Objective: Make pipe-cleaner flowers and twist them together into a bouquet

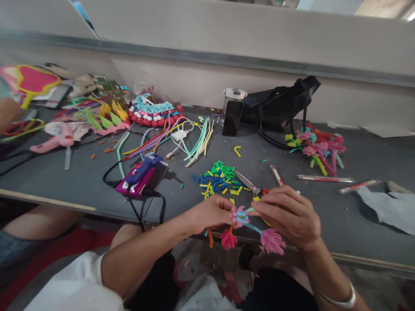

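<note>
My left hand (pixel 210 212) pinches a bunch of pipe-cleaner flowers just over the table's front edge. A pink and light-blue pipe-cleaner flower (pixel 240 216) faces up beside its fingertips. Below it hang a red flower (pixel 228 239) on an orange stem and a pink-purple flower (pixel 273 241) on a blue stem. My right hand (pixel 290 216) is closed at the tip of a pale green pipe cleaner (pixel 250 210) close to the top flower; its inner fingers are partly hidden. Scissors (pixel 248 181) lie just beyond, next to a heap of cut green, blue and yellow pieces (pixel 220 176).
A purple glue gun (pixel 141 170) with black cables lies left of the heap. Behind stand a phone (pixel 232 117), a clear cup and a black bag (pixel 279 103). Finished flowers (pixel 320 144) lie at right. At far left are a pink glue gun (pixel 53 140) and another person's hand (pixel 9 113).
</note>
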Tool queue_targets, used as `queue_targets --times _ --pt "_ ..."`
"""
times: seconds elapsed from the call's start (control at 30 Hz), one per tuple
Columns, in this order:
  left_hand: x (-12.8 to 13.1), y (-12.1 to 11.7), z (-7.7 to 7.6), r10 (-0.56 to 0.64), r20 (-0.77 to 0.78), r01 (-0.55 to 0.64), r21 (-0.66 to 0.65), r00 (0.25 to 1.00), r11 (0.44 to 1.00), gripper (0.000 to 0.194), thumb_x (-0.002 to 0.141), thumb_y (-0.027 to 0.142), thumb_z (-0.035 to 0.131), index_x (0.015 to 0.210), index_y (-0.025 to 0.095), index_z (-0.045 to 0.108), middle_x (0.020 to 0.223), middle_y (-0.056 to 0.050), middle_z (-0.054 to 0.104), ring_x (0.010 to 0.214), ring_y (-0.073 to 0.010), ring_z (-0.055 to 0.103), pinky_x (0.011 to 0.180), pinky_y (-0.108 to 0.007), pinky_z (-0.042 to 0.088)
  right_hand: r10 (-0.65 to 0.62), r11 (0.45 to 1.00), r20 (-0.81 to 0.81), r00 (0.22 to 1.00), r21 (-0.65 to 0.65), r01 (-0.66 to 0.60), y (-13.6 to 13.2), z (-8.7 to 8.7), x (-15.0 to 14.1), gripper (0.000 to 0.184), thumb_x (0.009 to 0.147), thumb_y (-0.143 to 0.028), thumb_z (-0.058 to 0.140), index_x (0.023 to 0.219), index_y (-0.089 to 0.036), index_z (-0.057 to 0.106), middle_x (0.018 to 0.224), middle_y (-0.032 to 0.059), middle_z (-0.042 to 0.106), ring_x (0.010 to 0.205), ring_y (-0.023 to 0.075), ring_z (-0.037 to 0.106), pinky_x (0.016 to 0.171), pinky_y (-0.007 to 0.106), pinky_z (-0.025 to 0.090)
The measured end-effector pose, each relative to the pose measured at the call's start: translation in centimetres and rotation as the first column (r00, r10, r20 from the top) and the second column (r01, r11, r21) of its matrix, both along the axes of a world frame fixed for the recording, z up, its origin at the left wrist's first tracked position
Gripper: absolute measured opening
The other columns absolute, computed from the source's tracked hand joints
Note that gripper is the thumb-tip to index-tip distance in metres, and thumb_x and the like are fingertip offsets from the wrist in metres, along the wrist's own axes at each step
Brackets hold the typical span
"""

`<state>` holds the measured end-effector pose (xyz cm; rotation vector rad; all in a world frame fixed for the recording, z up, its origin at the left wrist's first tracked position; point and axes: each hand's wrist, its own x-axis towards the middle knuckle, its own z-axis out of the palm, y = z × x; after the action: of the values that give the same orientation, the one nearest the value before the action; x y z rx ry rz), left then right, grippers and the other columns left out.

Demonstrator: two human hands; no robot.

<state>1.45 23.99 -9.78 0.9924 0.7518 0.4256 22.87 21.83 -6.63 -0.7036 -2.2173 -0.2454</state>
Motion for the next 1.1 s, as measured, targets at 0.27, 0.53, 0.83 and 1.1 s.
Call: queue_targets --times 0.27,0.53,0.83,1.1 --pt "-0.2 0.3 -0.8 0.187 -0.05 -0.187 0.011 0.981 0.982 0.021 0.064 0.031 0.074 0.061 0.015 0.061 0.041 0.01 0.035 0.035 -0.0024 0.018 0.038 -0.022 0.008 -0.041 0.999 0.085 0.996 0.025 0.04 -1.1 0.3 -0.6 0.009 0.08 -0.016 0.076 0.087 -0.018 0.071 0.076 0.002 0.071 0.071 0.0139 0.061 0.066 0.027 0.052" --pt "-0.7 1.2 -0.5 0.334 0.203 -0.288 -0.224 0.921 0.931 0.034 0.064 0.024 0.075 0.059 0.019 0.041 0.041 0.013 0.027 0.034 -0.0011 0.014 0.035 -0.017 0.009 0.013 0.999 0.105 0.994 -0.038 -0.009 -1.6 -0.1 -1.8 0.009 0.085 -0.007 0.066 0.088 -0.015 0.071 0.075 0.004 0.071 0.069 0.0153 0.063 0.065 0.03 0.052" --pt "-1.4 1.3 -0.7 0.224 0.419 -0.112 -0.275 0.88 0.955 0.033 0.067 0.025 0.072 0.063 0.019 0.041 0.041 0.014 0.025 0.034 -0.0008 0.009 0.033 -0.015 0.011 -0.052 0.967 -0.042 0.998 -0.251 0.04 0.3 -2.9 -1.7 0.006 0.088 -0.019 0.066 0.085 -0.021 0.071 0.077 0.0013 0.071 0.07 0.0143 0.065 0.073 0.032 0.052" --pt "-1.5 1.6 -0.9 0.219 0.382 -0.104 -0.299 0.898 0.949 0.03 0.076 0.025 0.068 0.065 0.019 0.041 0.044 0.014 0.017 0.038 -0.0026 0.006 0.036 -0.017 0.009 -0.143 0.955 -0.174 0.974 -0.282 0.089 0.2 -2.7 -1.7 0.015 0.082 -0.015 0.067 0.096 -0.021 0.067 0.084 0.0039 0.07 0.08 0.0192 0.065 0.072 0.035 0.052"
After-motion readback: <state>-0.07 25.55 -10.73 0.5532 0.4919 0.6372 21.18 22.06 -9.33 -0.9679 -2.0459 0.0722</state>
